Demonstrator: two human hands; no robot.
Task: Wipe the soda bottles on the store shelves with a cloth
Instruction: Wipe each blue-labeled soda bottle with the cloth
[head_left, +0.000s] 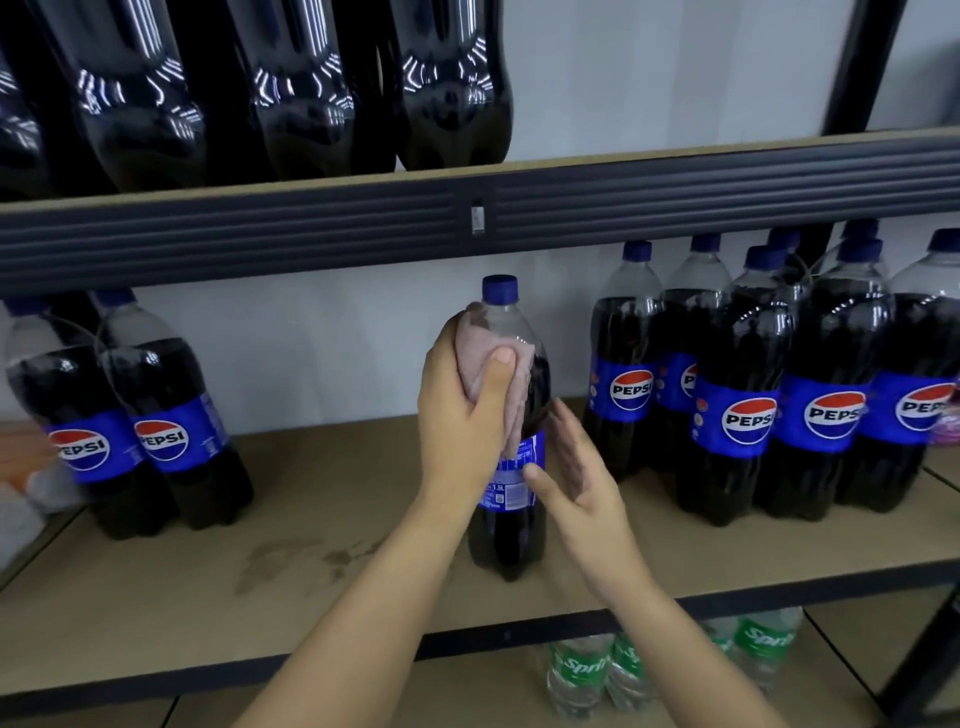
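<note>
Wiping a soda bottle (511, 415) on a store shelf (311, 519) with a pink cloth (491, 374).

The bottle stands upright by itself near the front edge of the middle shelf, straight ahead of me, its long axis vertical with the blue cap on top. My left hand (465, 410) is the nearer one to the work: it wraps the cloth against the bottle's upper left shoulder, thumb pressing the cloth to the plastic. My right hand (576, 467) is spread, fingers straight, lying along the bottle's lower right side by the label, thumb tip touching it. So the bottle sits between my two hands. More bottles stand well apart to the left (150, 426) and near on the right (743, 405).
</note>
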